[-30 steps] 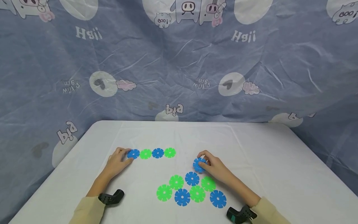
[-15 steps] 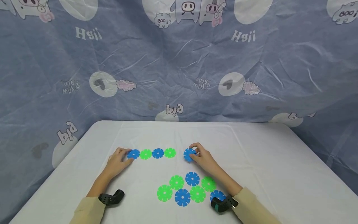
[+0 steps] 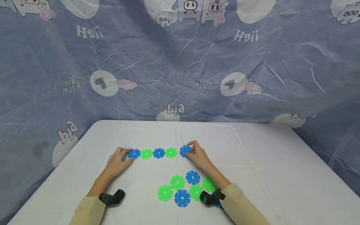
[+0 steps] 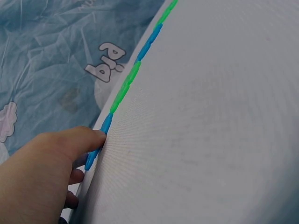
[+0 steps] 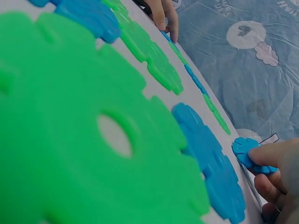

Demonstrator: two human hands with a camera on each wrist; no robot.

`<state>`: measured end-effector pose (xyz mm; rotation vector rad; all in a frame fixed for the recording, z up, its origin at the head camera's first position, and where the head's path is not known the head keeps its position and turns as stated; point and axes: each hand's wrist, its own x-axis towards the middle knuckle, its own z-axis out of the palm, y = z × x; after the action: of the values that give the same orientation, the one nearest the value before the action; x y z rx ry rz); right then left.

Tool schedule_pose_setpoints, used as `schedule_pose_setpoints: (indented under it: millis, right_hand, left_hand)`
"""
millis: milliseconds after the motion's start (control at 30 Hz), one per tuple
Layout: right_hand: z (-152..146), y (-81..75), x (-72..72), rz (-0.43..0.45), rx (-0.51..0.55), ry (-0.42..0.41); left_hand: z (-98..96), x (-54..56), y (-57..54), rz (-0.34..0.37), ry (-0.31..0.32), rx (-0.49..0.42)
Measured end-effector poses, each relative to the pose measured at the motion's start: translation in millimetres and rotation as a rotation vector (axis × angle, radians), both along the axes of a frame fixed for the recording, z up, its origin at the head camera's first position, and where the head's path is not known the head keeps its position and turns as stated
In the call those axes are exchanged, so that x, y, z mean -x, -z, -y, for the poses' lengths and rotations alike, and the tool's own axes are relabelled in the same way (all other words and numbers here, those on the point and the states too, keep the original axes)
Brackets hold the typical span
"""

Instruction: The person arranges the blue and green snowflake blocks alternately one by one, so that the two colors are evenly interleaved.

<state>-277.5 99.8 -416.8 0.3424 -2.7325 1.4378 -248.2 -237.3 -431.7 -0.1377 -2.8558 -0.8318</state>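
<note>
Four-step colours aside, a row of notched plastic discs lies on the white table: blue (image 3: 135, 153), green (image 3: 146, 154), blue (image 3: 158, 153), green (image 3: 171, 152). At its left end my left hand (image 3: 116, 162) holds the first blue disc between thumb and fingers; the left wrist view shows the thumb (image 4: 91, 136) on it. My right hand (image 3: 199, 156) pinches another blue notched disc (image 3: 184, 151) just right of the row, a small gap from the last green one. In the right wrist view this disc (image 5: 245, 149) is tilted, apart from the row.
Nearer to me lies a loose group of several green discs (image 3: 165, 193) and blue discs (image 3: 182, 198). My right wrist camera (image 3: 212, 197) and sleeve partly cover its right side. A printed blue-grey curtain (image 3: 180, 62) hangs behind the table (image 3: 253, 150).
My right hand has moved left and farther from me, carrying the blue disc from above the loose group to the row's right end. The left hand has stayed in place.
</note>
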Motion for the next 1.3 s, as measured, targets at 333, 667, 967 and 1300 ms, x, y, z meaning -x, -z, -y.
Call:
schedule_pose_setpoints:
  millis: [333, 667, 967, 1300]
  right_hand:
    - [7, 5.3, 1.8, -0.063, -0.161, 0.051]
    - [8, 5.4, -2.8, -0.093, -0.290, 0.072]
    - [5, 6.0, -7.9, -0.142, -0.254, 0.026]
    - [3, 5.0, -9.3, -0.150, -0.246, -0.014]
  left_hand:
    - [1.3, 1.6, 0.8, 0.002, 0.003, -0.004]
    - [0.7, 1.6, 0.2, -0.006, 0.004, -0.003]
    - [0.0, -0.5, 1.2, 0.010, -0.009, -0.012]
    - [0.0, 0.4, 0.6, 0.002, -0.009, -0.006]
